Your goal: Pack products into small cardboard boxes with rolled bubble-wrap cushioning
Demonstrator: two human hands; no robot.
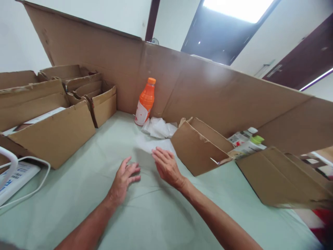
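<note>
Two hands rest on the pale green tabletop (161, 215), both holding nothing. The left hand (124, 180) lies with its fingers loosely curled and slightly apart. The right hand (166, 166) is flat, fingers spread, and its fingertips touch a thin white sheet (145, 144) lying on the tabletop. Just behind the sheet is crumpled white plastic (160, 127), and beside it an orange bottle (145, 101) stands upright against the cardboard wall (208, 90). An open cardboard box (197, 147) is near the right hand.
</note>
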